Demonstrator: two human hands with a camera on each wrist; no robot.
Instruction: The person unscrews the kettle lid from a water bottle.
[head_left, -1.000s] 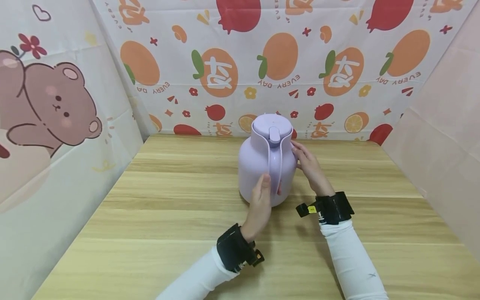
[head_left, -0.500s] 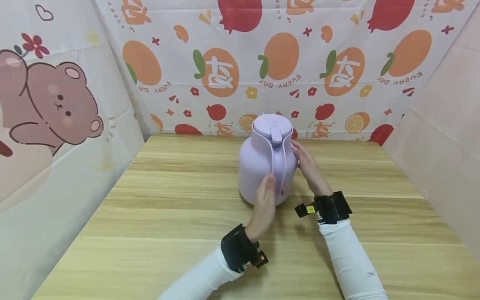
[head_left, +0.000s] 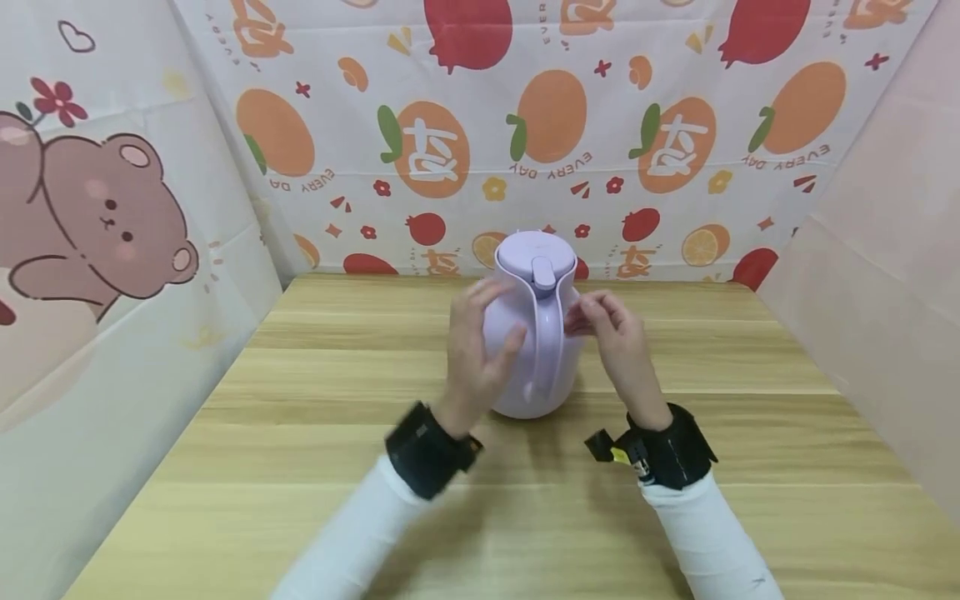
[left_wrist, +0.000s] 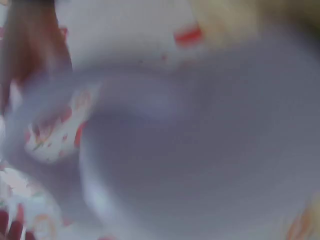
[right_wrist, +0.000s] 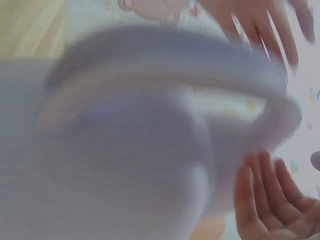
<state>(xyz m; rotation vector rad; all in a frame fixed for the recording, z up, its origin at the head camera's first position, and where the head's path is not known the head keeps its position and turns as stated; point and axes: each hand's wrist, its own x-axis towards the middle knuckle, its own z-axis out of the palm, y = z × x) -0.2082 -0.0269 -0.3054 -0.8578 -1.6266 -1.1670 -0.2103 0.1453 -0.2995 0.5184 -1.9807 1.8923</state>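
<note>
A lavender thermal jug [head_left: 513, 404] stands upright on the table, its lid [head_left: 525, 246] on top. Its handle [head_left: 550, 337] faces the person. My left hand [head_left: 472, 354] is at the jug's left side, thumb and fingers spread apart, and overlaps the body in the head view. On the other side, my right hand [head_left: 628, 358] has its fingertips close to the handle, fingers loosely bent. In the right wrist view, the right-hand fingers [right_wrist: 270, 195] extend near the handle's upper bend with nothing between them. The jug [left_wrist: 200, 150] fills much of the blurred left wrist view.
The wood-grain table [head_left: 300, 417] reaches back to a fruit-print cloth [head_left: 360, 167]. A bear-print cloth [head_left: 150, 350] hangs on the left and a pale cloth [head_left: 862, 275] on the right. Black camera straps [head_left: 427, 450] are worn on both wrists.
My left hand has come off the lower handle and moved left and up along the jug. The right hand has shifted from the jug's side toward the handle, whose lower end has swung slightly left.
</note>
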